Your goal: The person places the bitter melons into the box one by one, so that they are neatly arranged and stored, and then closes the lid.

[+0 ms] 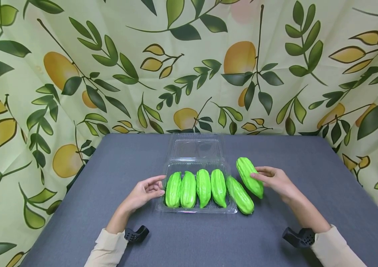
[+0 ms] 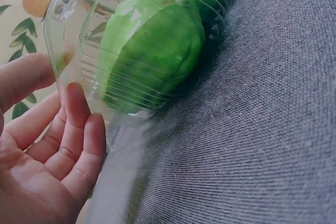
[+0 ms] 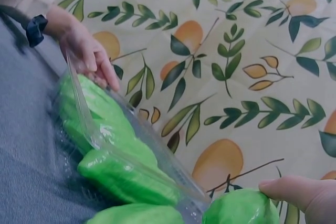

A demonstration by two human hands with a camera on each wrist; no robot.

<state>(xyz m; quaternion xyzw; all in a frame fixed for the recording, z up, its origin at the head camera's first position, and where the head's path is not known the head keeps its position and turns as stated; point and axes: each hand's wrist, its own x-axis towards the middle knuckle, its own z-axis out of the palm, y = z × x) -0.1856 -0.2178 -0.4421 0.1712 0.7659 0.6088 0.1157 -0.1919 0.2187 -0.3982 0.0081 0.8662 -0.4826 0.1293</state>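
A clear plastic clamshell box (image 1: 195,211) lies with its lid (image 1: 195,148) folded back. Several green ridged gourds (image 1: 189,189) stand side by side in its base. At the box's left rim, my left hand (image 1: 145,191) pinches the thin edge, with fingertips on both sides of the plastic in the left wrist view; a gourd (image 2: 157,51) is just behind the wall. My right hand (image 1: 274,180) grips another green gourd (image 1: 249,176) between thumb and fingers, right of the box. One more gourd (image 1: 240,196) slants across the box's right rim, close beside the held one.
Everything is on a grey cloth-covered table (image 1: 189,241). A curtain (image 1: 189,74) with a leaf and fruit print hangs behind and at both sides. Each wrist wears a black camera mount (image 1: 299,237).
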